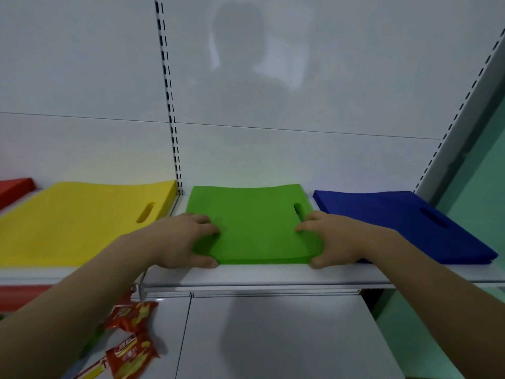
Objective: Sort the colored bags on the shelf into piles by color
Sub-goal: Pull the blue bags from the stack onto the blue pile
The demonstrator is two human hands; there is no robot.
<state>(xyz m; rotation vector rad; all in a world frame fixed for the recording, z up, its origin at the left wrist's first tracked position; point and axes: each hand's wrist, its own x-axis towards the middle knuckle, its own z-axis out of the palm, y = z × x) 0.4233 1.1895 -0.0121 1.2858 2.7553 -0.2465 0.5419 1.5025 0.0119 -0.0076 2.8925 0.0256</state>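
Gripping one green pile point(254, 225), two hands point(188, 239) point(330, 239), four piles

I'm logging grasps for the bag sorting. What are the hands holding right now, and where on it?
Both hands grip the green bag pile: the left hand at its near left edge, the right hand at its near right edge, thumbs at the front.

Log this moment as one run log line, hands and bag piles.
left hand: grips green pile | right hand: grips green pile | yellow pile: left | blue pile: right
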